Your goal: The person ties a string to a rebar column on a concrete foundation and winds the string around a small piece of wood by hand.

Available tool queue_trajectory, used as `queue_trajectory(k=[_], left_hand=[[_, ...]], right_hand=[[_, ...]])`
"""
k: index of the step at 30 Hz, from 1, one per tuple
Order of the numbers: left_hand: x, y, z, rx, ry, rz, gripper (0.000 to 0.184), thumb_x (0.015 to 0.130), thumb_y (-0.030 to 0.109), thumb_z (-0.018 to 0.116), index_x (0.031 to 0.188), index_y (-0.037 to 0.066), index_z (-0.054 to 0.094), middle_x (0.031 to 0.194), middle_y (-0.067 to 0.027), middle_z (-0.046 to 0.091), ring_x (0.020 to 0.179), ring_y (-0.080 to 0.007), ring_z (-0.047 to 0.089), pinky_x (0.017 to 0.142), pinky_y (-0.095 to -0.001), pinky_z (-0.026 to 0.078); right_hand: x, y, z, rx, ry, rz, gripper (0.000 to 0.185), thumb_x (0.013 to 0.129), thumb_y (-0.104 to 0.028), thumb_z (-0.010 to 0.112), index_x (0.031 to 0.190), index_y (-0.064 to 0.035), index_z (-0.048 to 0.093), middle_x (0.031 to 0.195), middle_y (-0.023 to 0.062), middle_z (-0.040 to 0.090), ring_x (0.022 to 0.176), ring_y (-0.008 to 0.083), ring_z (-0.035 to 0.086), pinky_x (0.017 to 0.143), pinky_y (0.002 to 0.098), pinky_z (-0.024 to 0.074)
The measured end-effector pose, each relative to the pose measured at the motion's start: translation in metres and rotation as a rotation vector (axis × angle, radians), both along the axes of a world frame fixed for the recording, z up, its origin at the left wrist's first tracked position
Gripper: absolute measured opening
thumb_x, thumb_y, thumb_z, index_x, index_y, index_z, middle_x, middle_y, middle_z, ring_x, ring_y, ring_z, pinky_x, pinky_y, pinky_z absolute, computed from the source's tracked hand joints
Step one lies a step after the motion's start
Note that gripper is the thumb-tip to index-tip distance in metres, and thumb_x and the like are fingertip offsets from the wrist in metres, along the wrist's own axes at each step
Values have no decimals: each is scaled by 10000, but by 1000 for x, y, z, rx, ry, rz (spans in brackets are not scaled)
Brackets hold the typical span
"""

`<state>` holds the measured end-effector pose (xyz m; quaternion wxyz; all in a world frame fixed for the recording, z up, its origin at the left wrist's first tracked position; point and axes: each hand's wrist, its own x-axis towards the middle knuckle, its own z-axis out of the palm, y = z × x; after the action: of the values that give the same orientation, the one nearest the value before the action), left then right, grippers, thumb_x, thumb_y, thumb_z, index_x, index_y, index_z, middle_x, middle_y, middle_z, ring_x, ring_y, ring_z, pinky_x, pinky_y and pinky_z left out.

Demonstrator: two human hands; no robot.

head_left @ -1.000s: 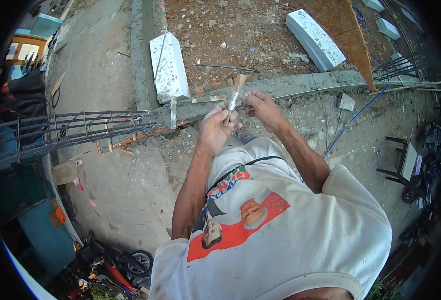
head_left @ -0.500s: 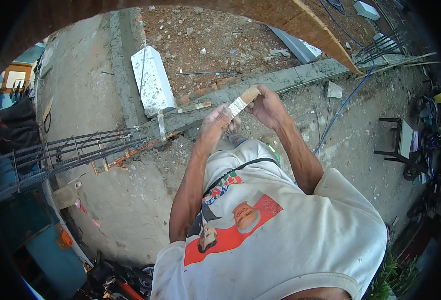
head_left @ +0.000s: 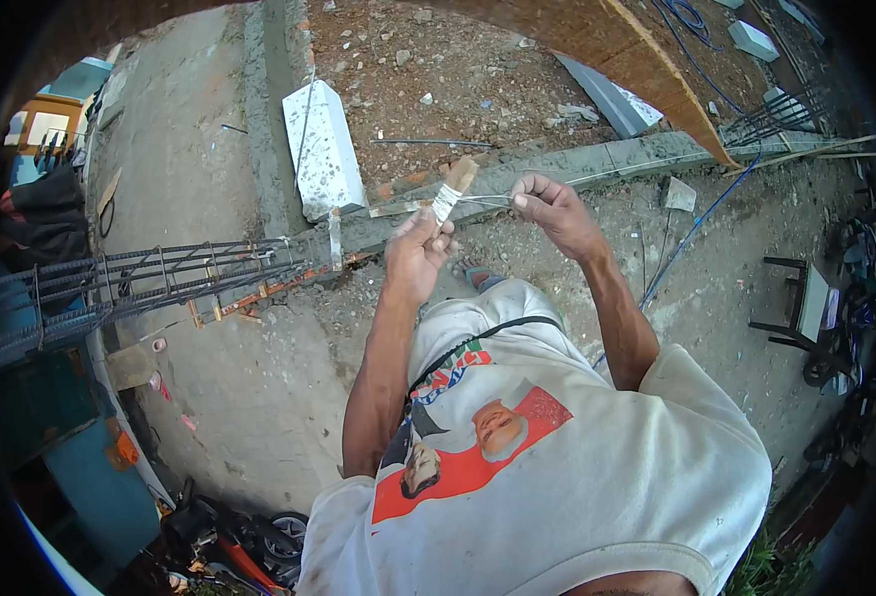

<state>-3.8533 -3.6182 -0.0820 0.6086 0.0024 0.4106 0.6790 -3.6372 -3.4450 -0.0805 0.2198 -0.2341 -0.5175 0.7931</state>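
My left hand (head_left: 418,258) is wrapped around the lower end of a short wooden stick (head_left: 464,174), which tilts up and to the right. White string (head_left: 445,204) is wound in a thick band about the stick's middle. From that band, thin strands run across to my right hand (head_left: 555,215), where thumb and forefinger pinch them. Both hands are in front of my waist, a little apart, above the ground beside a concrete strip (head_left: 597,164).
A white speckled block (head_left: 324,149) stands near the strip. At left lies a rebar cage (head_left: 130,283). A wooden board (head_left: 671,79) crosses overhead at the top. A blue hose (head_left: 691,238), a small table (head_left: 810,303) and a motorcycle (head_left: 244,546) are around me.
My right hand has drawn away from the stick to the right, pulling string strands out between the hands. The stick has turned more upright in my left hand.
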Motion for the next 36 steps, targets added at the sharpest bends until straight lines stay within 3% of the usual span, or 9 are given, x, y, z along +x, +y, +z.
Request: queue_trajectory(k=[10, 15, 19, 21, 25, 27, 30, 34, 36], left_hand=[[3, -12, 25, 254, -129, 25, 450, 1100, 155, 571, 1524, 46, 467, 1093, -92, 681, 808, -157, 647, 939, -422, 584], [-2, -12, 25, 72, 218, -103, 531, 1069, 100, 596, 1560, 2, 420, 1104, -107, 689, 864, -170, 701, 951, -427, 599], [-10, -19, 32, 3, 276, -285, 560, 1054, 117, 629, 1554, -23, 419, 1125, -113, 693, 854, -160, 712, 941, -419, 613], [-13, -26, 30, 141, 7, -285, 573, 1043, 148, 658, 1543, -25, 439, 1136, -119, 697, 847, -158, 714, 911, -391, 624], [-15, -38, 26, 89, 10, -270, 592, 1028, 170, 681, 1536, -31, 452, 1138, -117, 700, 856, -155, 718, 906, -372, 626], [-18, -44, 24, -61, 345, -529, 573, 1017, 176, 692, 1510, -36, 492, 1127, -112, 711, 876, -159, 725, 894, -353, 623], [-24, -56, 33, -37, 430, -669, 551, 1011, 212, 707, 1483, -18, 540, 1117, -99, 722, 899, -153, 729, 829, -322, 596], [-42, -87, 31, -143, 541, -580, 495, 1027, 162, 660, 1476, -14, 553, 1116, -84, 718, 865, -154, 730, 779, -275, 539], [-50, -105, 30, -188, 530, -393, 538, 1011, 289, 706, 1469, 37, 579, 1115, -64, 734, 899, -127, 731, 716, -248, 456]], right_hand=[[-48, -18, 39, 60, -15, -125, 367, 945, -117, 793, 1283, -36, 676, 818, -86, 563, 731, 32, 496, 657, 222, 415], [-56, -18, 37, 559, -364, -80, 164, 964, -152, 787, 1093, -56, 752, 727, -106, 523, 658, 26, 408, 590, 232, 350], [-58, -11, 37, 364, -226, -130, 153, 957, -134, 792, 1077, -51, 747, 759, -95, 556, 678, 33, 440, 605, 242, 383], [-54, -6, 34, 397, -192, -124, 140, 951, -111, 790, 1062, -40, 741, 822, -60, 615, 753, 52, 526, 670, 248, 450], [-53, 5, 25, 571, -12, -203, 167, 958, -93, 776, 1108, -29, 739, 945, -1, 674, 872, 82, 616, 787, 255, 511], [-51, 9, 38, 562, -40, -172, 245, 958, -67, 764, 1196, -23, 729, 1077, 45, 692, 994, 117, 672, 926, 279, 544], [-52, 18, 34, 571, -47, -183, 349, 957, -50, 757, 1299, -16, 695, 1142, 60, 682, 1063, 143, 692, 1001, 311, 551], [-52, 27, 34, 546, -67, -214, 407, 957, -40, 752, 1353, -10, 666, 1166, 66, 681, 1111, 160, 693, 1037, 329, 551], [-52, 31, 26, 501, -80, -215, 449, 959, -35, 747, 1393, -3, 639, 1188, 75, 677, 1116, 167, 693, 1039, 329, 553]])
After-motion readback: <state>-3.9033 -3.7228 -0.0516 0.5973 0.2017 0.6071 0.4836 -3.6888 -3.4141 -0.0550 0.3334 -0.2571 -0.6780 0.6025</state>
